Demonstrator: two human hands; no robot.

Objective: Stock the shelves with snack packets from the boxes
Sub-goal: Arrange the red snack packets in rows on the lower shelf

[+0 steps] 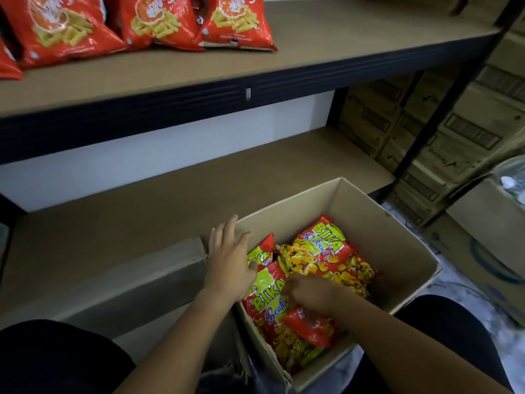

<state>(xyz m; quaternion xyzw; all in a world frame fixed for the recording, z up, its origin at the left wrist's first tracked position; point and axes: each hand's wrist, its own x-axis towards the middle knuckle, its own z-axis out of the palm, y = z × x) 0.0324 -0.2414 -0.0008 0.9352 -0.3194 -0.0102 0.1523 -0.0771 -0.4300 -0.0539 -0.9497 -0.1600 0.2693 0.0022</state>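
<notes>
Down at the near-left corner of the open brown cardboard box point(369, 220), your right hand point(309, 294) is curled into the pile of red-and-yellow crinkly snack packets point(321, 251). It looks like it's pinching the top of one packet, though the fingertips are buried, so I can't tell how firm that hold is. Your left hand point(227, 257) is spread wide and flat over the box's left wall, holding nothing, probably just steadying things.

Tip for this grab: take the packet by its sealed top edge, not the puffy middle, so you don't crush the snacks inside. Lift straight up so it slides free of the ones lying across it. Keep that left hand on the rim so the box doesn't scoot.

The bare tan lower shelf board point(199, 189) sits right behind the box, so I'd guess that's the target. Start at its back-left corner and work forward, fronts facing you, like the red puffed-snack bags point(159, 21) along the upper shelf's left end.
</notes>
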